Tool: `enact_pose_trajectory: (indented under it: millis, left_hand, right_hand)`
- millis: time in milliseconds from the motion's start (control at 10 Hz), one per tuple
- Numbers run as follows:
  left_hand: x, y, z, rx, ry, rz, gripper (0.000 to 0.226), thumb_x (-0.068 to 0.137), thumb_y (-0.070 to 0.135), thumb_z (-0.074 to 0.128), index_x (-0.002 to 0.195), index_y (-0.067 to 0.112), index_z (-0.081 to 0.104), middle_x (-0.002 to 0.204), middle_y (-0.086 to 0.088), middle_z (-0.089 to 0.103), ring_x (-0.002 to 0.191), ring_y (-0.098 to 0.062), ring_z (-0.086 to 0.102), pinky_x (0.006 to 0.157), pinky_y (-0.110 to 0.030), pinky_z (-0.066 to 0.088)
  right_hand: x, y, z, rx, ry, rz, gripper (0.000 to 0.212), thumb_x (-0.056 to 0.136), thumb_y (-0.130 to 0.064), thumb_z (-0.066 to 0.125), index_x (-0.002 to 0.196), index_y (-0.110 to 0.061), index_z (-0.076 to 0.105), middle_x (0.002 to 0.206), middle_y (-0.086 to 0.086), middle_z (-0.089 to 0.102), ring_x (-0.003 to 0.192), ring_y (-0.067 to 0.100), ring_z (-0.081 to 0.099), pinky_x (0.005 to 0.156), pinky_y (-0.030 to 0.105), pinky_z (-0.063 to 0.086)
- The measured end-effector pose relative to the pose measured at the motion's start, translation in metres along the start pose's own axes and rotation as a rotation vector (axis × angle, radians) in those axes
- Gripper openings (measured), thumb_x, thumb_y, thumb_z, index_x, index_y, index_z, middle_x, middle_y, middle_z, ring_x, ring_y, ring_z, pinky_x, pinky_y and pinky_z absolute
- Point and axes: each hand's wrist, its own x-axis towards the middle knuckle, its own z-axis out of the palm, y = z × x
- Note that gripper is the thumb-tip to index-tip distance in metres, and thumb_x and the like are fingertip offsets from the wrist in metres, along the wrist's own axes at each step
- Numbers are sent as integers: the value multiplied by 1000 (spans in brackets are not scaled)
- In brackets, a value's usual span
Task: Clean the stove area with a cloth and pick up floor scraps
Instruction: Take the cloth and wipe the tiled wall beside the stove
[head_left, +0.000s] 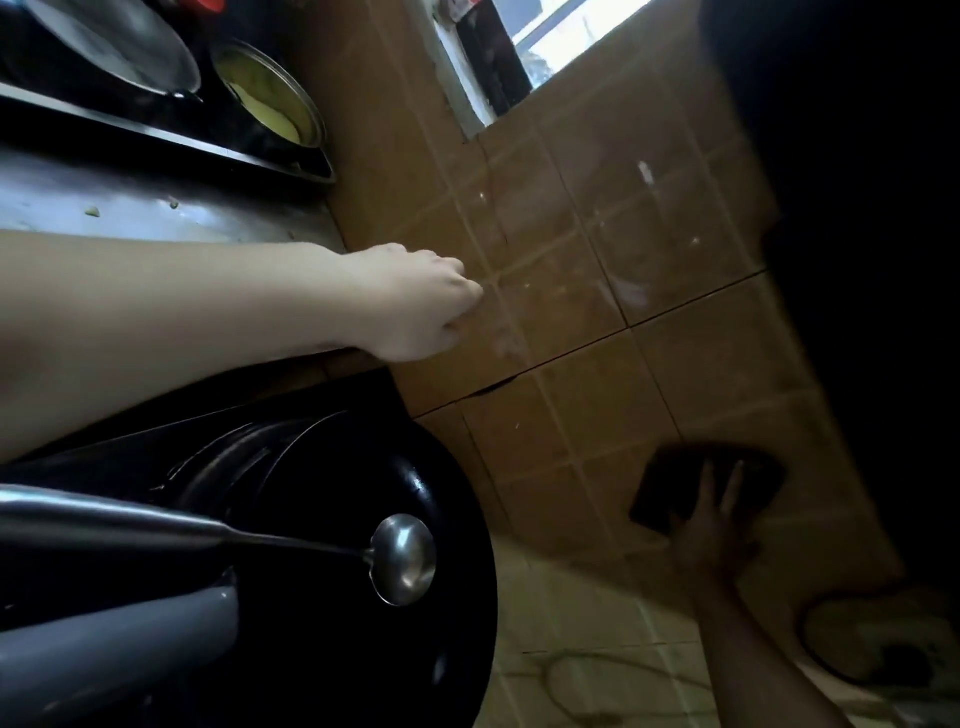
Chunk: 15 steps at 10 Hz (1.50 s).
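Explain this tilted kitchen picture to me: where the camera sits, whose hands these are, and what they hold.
There is no machine here. One wide-angle camera sits on a person's head, looking down and tilted, so the kitchen appears slanted. The left hand reaches over the steel counter with its fingers curled against the brown tiled wall; whether it holds anything cannot be seen. The right hand, in shadow, presses a dark cloth flat on the tiles with spread fingers. A black wok with a steel ladle over it fills the lower left. A pot of yellowish food stands at top left. Small green scraps lie on the counter.
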Motion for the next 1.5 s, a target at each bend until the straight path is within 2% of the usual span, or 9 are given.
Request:
enact_pose_trajectory:
  millis: [200,300,400,500,700,900,1100,1300,1500]
  left_hand:
    - [-8,-18,6,7,-49,-59,28,97,38,38,114,21,52,97,0,41,102,-29,54,74,-34,38]
    - [-9,-31,7,12,-55,-99,31,97,39,37,116,21,52,111,-4,50,105,-29,54,77,-35,40]
    - [-9,-44,11,13,-54,-124,31,97,37,36,120,22,51,116,-5,51,107,-29,54,76,-34,38]
    - [-10,-56,17,-4,-74,-130,32,97,38,36,122,23,49,119,-4,50,109,-28,53,78,-34,38]
    - [-7,-92,25,-56,-125,-162,32,97,40,35,122,25,48,124,-3,49,113,-26,52,88,-37,42]
    - [2,-137,36,-98,-112,-168,32,98,40,33,120,23,48,121,-3,50,110,-24,53,86,-38,42]
    - [4,-182,44,-130,-139,-198,32,98,38,33,120,22,48,120,-3,50,110,-24,52,86,-37,41]
    - [7,-214,46,-167,-187,-225,32,98,38,34,121,22,48,122,-3,49,113,-24,49,88,-38,40]
    - [9,-227,46,-182,-228,-213,32,98,37,34,122,22,48,122,-3,49,113,-24,49,91,-39,41]
  right_hand:
    - [-1,-3,13,-59,-8,-35,82,88,-26,63,150,-16,11,158,10,-11,141,43,10,93,58,42]
    - [11,-21,13,-177,10,-141,84,86,-28,64,150,-18,10,158,14,-4,141,45,1,108,59,28]
    - [28,-52,11,-236,-4,-219,85,86,-29,65,149,-23,8,159,10,-1,140,47,-1,112,57,22]
    - [43,-95,7,-189,-15,-257,85,86,-26,64,150,-27,7,159,6,1,140,49,-3,107,57,29]
    - [77,-187,-10,-160,2,-401,84,86,-20,64,150,-26,10,159,3,2,141,46,-5,108,57,27]
    - [113,-277,-32,-183,12,-486,79,90,-22,60,150,-26,9,159,-1,-5,142,41,-11,113,57,16]
    - [138,-351,-45,-237,19,-566,79,88,-18,61,150,-28,13,159,1,0,142,40,-13,111,64,5]
    - [154,-400,-56,-256,15,-647,69,89,-12,59,147,-23,23,159,5,5,142,44,-9,108,68,8]
    - [150,-407,-59,-277,19,-678,65,90,-12,57,146,-19,27,158,9,9,142,43,-6,109,67,8]
